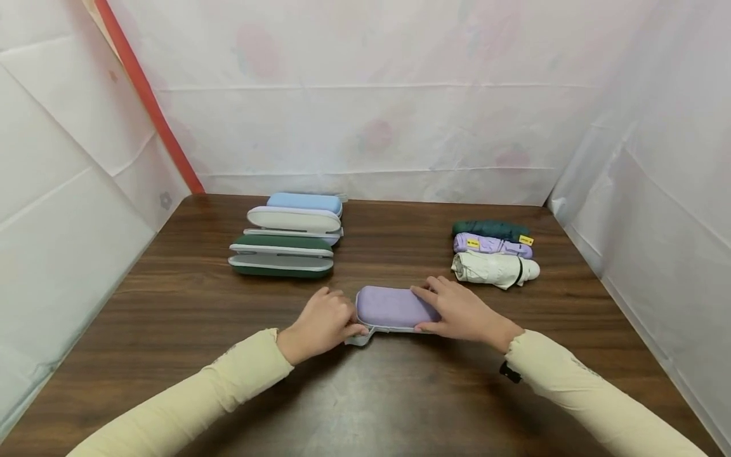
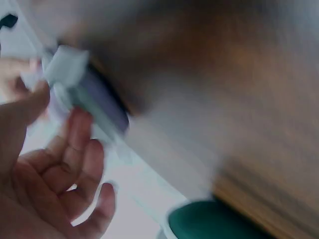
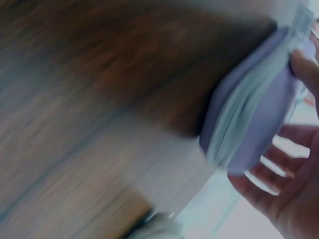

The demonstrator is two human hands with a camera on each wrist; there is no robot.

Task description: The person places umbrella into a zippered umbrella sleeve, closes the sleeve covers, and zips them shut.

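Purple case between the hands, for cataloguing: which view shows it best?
Head view: the purple case is sharpest there, though the right hand covers one end. The left wrist shows it blurred, partly hidden; the right, its blurred side.

The left forearm (image 1: 188,393) and the right forearm (image 1: 594,390) are angled inward and forward. The left hand (image 1: 324,322) is held with fingers bent and thumb stretched rightward. On the right hand (image 1: 459,311), fingers are pointed leftward, the thumb set apart from them, nearer the body.
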